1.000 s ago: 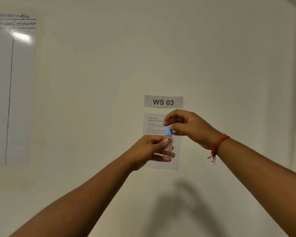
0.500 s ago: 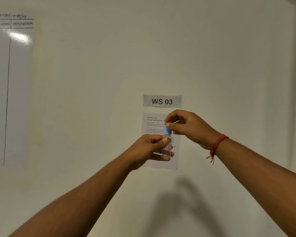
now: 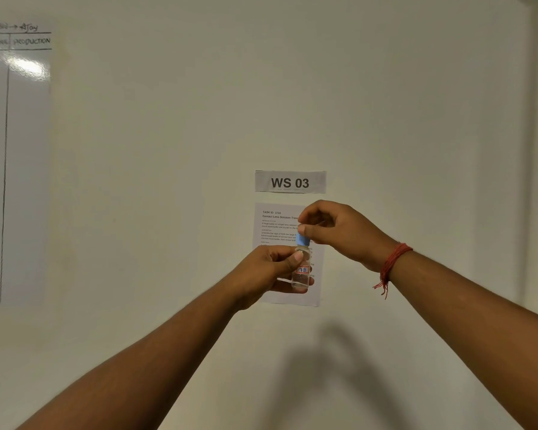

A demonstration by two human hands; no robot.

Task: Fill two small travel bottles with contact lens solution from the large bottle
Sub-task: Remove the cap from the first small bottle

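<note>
The fingers of the right hand (image 3: 339, 231) are pinching the blue cap (image 3: 303, 240) from above, thumb and forefinger curled narrowly around it, while the fingers of the left hand (image 3: 271, 271) are wrapping the clear body of the small travel bottle (image 3: 301, 271) just below, thumb pressing across its front. The bottle is being held upright in the air between the two hands, in front of a wall; no bench is showing. It is looking light and rigid, its smooth clear wall probably slippery if wet, so the firm hold belongs around the body, with the cap taken at its sides for twisting; whether it is coming off or going on cannot be told. A small label under the left thumb is reading "17B" in blue inside a red outline. Beyond the fingers, a printed sheet (image 3: 277, 225) on the wall is reading "TASK ID 3724" and "Contact Lens Solution Trav…". Above it a sign (image 3: 290, 182) is reading "WS 03". Far to the left, a whiteboard (image 3: 22, 150) is showing "PRODUCTION". A red thread (image 3: 392, 265) is circling the right wrist.
</note>
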